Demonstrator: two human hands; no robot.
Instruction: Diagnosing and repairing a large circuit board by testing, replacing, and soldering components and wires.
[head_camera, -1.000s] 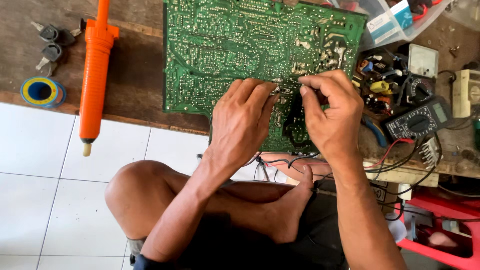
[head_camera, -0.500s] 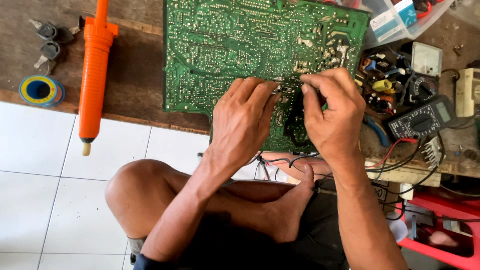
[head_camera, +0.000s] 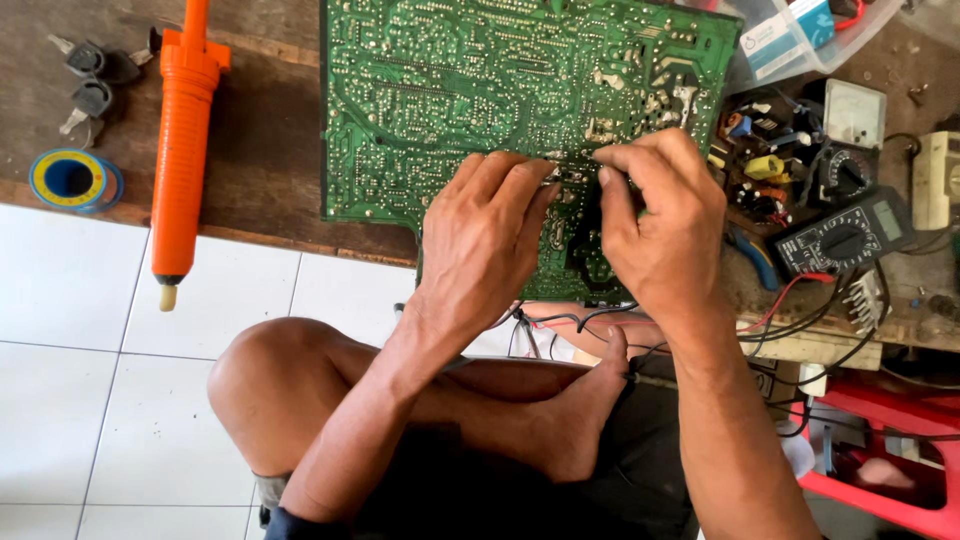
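Both hands (head_camera: 570, 235) pinch the flat green circuit board (head_camera: 470, 90) (solder-dotted).

circuit board (head_camera: 470, 90): green | desoldering pump (head_camera: 183, 130): orange | tape roll (head_camera: 70, 180): yellow-blue | floor tiles (head_camera: 80, 330): white

Both hands, left (head_camera: 480, 240) and right (head_camera: 665, 225), fingertips together on a green circuit board (head_camera: 450, 90).

It was a repair workshop: a green circuit board (head_camera: 500, 90) at the top, a meter (head_camera: 845, 240) and wires (head_camera: 800, 310) at right.
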